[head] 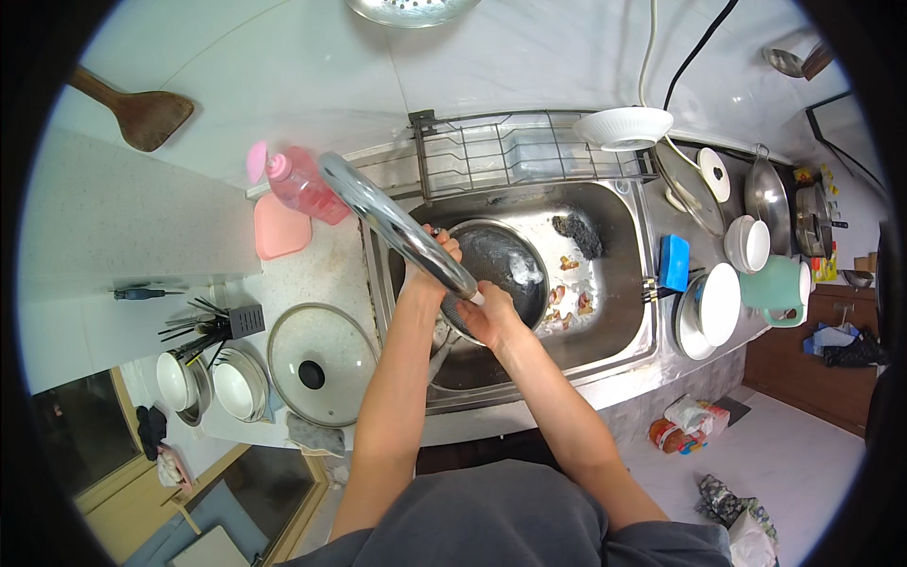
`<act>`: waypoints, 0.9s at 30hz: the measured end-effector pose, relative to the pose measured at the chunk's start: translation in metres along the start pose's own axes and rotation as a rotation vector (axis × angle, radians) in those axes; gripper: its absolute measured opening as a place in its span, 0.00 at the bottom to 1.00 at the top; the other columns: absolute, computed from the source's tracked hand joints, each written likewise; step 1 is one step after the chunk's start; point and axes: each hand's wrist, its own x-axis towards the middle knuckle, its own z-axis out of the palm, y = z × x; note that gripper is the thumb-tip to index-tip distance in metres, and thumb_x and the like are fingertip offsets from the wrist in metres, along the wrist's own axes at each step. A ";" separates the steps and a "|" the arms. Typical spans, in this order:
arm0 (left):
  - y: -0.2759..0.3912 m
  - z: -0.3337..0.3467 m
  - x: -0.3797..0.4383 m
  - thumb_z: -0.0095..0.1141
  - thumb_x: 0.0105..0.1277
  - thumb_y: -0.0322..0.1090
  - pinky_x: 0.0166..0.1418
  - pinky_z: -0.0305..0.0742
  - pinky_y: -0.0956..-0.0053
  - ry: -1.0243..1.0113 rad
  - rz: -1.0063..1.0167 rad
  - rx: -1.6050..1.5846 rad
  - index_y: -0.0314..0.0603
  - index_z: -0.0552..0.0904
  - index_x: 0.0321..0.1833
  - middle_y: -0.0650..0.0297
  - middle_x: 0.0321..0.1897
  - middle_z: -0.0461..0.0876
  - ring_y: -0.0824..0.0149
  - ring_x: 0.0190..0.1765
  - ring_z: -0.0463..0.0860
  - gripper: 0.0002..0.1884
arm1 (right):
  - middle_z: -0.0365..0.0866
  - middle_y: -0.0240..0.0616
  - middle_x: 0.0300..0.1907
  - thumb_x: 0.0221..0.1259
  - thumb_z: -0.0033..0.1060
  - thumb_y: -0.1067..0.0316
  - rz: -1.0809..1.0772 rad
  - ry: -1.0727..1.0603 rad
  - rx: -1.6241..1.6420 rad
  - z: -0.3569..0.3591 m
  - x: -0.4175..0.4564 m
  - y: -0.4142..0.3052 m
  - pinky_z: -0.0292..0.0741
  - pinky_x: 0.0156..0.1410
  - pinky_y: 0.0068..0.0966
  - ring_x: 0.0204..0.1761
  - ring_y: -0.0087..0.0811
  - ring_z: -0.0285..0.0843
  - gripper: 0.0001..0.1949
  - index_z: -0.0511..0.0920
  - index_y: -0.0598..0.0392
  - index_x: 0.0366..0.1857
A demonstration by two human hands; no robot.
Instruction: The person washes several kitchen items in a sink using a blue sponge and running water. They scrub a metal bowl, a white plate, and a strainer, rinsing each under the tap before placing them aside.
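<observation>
A dark frying pan [499, 259] with a patch of white suds lies in the stainless steel sink [623, 283]. My left hand [443, 248] is at the pan's left rim, partly hidden behind the chrome faucet [397, 223]; its grip is not clear. Right under the faucet's mouth, my right hand [492, 312] is cupped by the pan's near rim, and I cannot tell whether it grips anything. To the pan's right, several food scraps [567, 305] lie on the sink bottom, below a dark mesh scourer [577, 236].
A wire rack [510, 152] spans the sink's back edge, bearing a white bowl [623, 129]. Left stand a pink pump bottle [305, 184] and a glass lid [322, 365]. On the right are a blue sponge [673, 262], white plates [719, 305] and a green pitcher [772, 287].
</observation>
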 end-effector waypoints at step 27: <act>-0.001 0.001 0.006 0.36 0.74 0.37 0.16 0.43 0.77 0.004 0.061 -0.033 0.43 0.57 0.26 0.68 0.17 0.54 0.74 0.16 0.49 0.16 | 0.64 0.33 0.34 0.67 0.42 0.71 -0.010 -0.024 0.074 0.016 -0.013 0.006 0.68 0.48 0.25 0.36 0.26 0.63 0.04 0.69 0.58 0.34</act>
